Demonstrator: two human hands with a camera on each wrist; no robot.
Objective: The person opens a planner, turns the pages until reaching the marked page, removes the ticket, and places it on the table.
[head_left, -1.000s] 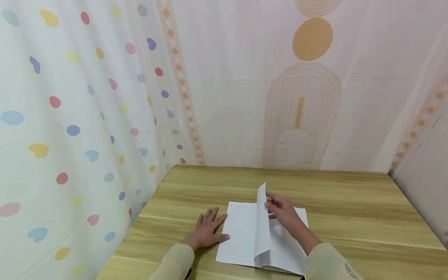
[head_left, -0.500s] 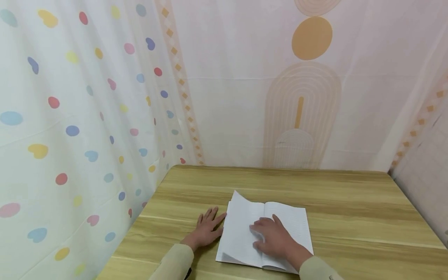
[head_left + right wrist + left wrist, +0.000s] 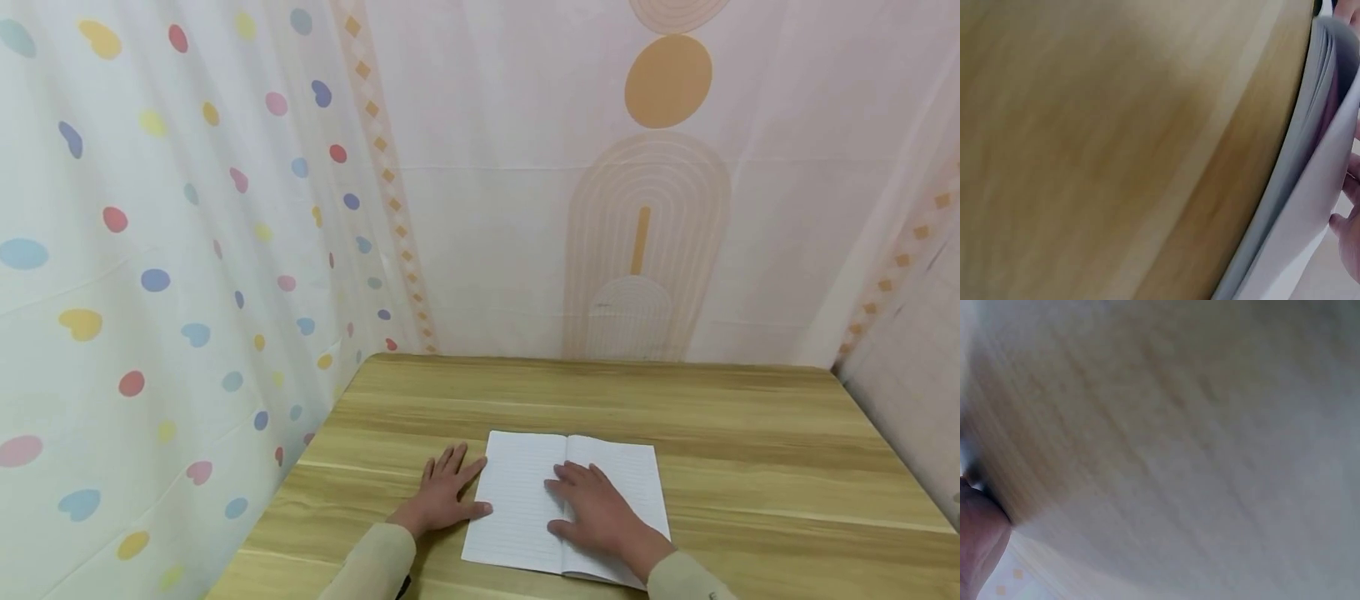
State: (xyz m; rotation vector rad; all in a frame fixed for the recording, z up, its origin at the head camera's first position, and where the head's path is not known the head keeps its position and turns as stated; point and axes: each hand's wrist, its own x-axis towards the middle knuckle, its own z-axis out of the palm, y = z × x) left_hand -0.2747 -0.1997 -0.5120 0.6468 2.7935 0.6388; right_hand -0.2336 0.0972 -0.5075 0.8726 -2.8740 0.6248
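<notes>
A lined notebook (image 3: 517, 508) lies open on the wooden table (image 3: 750, 467), its white pages flat on both sides of the fold. My left hand (image 3: 442, 495) rests palm down at its left side with the fingers spread. The thumb lies over the page's left edge and the index fingertip is at that edge. Over the fold and the right page lies my right hand (image 3: 598, 510), fingers extended toward the left page. From the right wrist, the notebook's stacked page edges (image 3: 1291, 162) show, bowed up slightly from the table. Only a bit of the left hand (image 3: 982, 540) enters the left wrist view.
A dotted curtain (image 3: 187, 250) hangs along the left of the table, and a pale patterned curtain (image 3: 487, 250) hangs behind its far edge. A pale wall (image 3: 922, 375) stands at the right.
The page lifted by the right hand has turned over to the left and now lies flat. The right hand moved left onto the fold; the left thumb lifted off, then came back onto the page edge.
</notes>
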